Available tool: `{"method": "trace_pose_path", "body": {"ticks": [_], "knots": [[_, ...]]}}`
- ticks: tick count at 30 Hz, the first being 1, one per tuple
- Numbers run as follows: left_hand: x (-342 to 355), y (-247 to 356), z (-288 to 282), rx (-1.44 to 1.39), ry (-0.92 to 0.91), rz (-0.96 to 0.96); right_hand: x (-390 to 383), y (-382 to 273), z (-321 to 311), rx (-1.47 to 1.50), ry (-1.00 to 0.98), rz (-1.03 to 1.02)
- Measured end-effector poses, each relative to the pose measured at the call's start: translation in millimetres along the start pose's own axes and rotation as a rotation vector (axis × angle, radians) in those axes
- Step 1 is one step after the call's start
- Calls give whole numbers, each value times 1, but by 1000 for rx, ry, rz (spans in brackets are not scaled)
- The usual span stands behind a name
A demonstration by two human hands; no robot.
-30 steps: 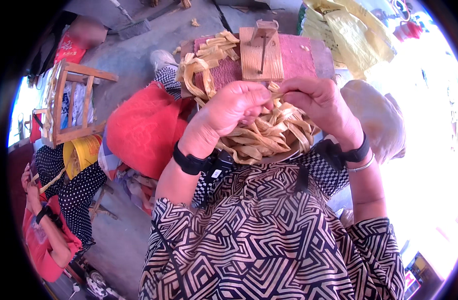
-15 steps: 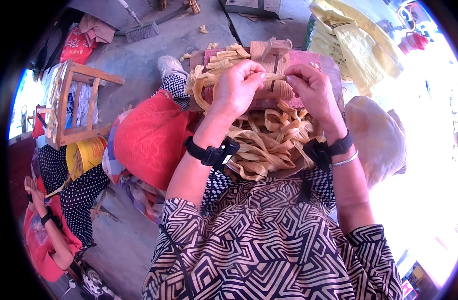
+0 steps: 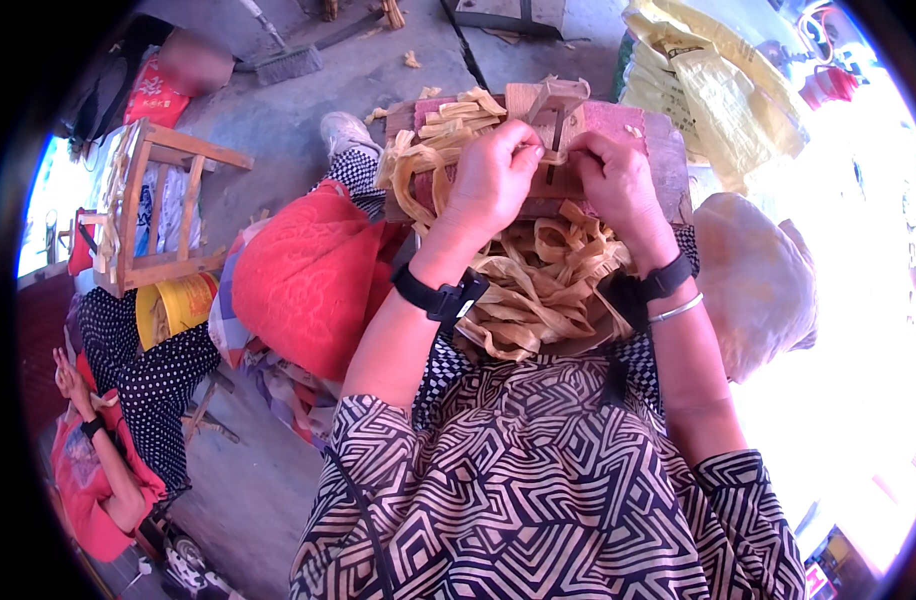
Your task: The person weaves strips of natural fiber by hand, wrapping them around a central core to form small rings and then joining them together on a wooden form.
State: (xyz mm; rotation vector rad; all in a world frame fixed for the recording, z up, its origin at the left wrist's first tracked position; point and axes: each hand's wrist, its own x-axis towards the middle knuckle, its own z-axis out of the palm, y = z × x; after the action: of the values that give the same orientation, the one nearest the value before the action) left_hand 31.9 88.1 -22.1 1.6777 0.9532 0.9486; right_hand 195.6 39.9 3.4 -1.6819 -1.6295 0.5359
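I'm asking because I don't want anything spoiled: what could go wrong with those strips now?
The thin strip between the left hand and the right hand might tear if it's pulled too hard. Both hands look close to the upright wooden piece, so knuckles could bump it. The looped strips at the left edge of the board might slide off if nudged.
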Motion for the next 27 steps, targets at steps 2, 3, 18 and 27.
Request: {"method": "trace_pose_path", "body": {"ticks": [2, 3, 18, 27], "knots": [[1, 8, 3, 330, 76, 162, 1, 0, 6, -146, 10, -84], [1, 5, 2, 334, 76, 166, 1, 2, 5, -144, 14, -87], [-19, 1, -42, 464, 282, 140, -70, 5, -34, -48, -7, -41], [-55, 27, -34, 701, 32, 81, -116, 2, -11, -25, -345, -100]]}}
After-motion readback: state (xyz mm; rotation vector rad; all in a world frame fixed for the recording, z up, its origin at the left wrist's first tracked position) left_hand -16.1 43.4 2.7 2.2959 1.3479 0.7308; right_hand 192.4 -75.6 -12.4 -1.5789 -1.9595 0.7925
